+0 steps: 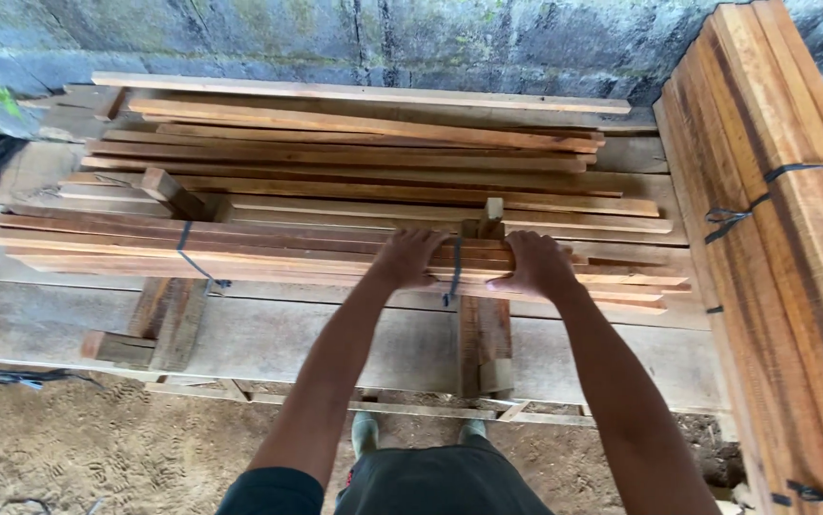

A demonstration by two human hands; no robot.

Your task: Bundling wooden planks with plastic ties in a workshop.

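Against a mossy block wall, a strapped lath bundle lies atop stacked boards; left hand and right hand clench it beside the strap, which might snap, spilling laths

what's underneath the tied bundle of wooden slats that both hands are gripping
The bundle lies across two short wooden bearers on wide planks. Left hand and right hand cover its middle; the underside is hidden.

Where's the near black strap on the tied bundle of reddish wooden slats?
Head view, centre: the black strap wraps the slat bundle between left hand and right hand.
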